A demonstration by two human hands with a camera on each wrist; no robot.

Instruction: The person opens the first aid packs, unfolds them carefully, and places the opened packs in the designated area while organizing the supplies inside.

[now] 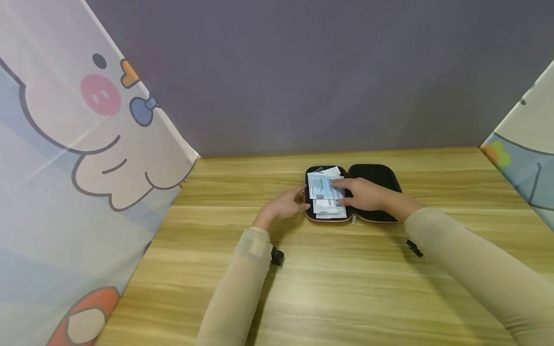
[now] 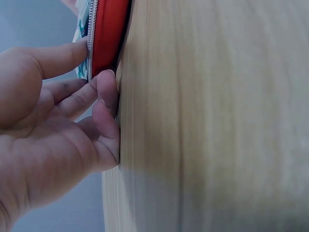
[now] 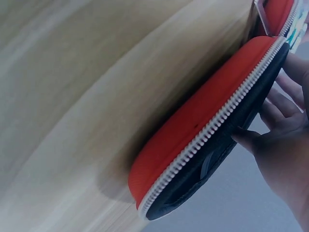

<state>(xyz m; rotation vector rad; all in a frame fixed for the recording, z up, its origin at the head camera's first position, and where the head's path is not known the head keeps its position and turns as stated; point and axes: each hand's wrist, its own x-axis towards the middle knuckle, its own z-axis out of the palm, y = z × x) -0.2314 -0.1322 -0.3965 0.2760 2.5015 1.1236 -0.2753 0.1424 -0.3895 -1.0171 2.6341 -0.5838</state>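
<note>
The worktop (image 1: 337, 293) is stretching out in front of me, and on it the red zip case (image 1: 378, 175) is lying open, its halves side by side from left to right. The filled left half is sitting between my left hand (image 1: 285, 204) and my right hand (image 1: 361, 193), its long axis pointing away from me. My right hand is spanning the other half, thumb and forefinger parted, tips touching the packets (image 1: 322, 186); I am gripping nothing that I can make out. My left hand is touching the case's left rim, also with thumb and fingers apart. The packets are lying stacked under my right fingertips, the top one running lengthwise left to right. The zip pull (image 1: 354, 219) is resting at the near edge, between the halves.
</note>
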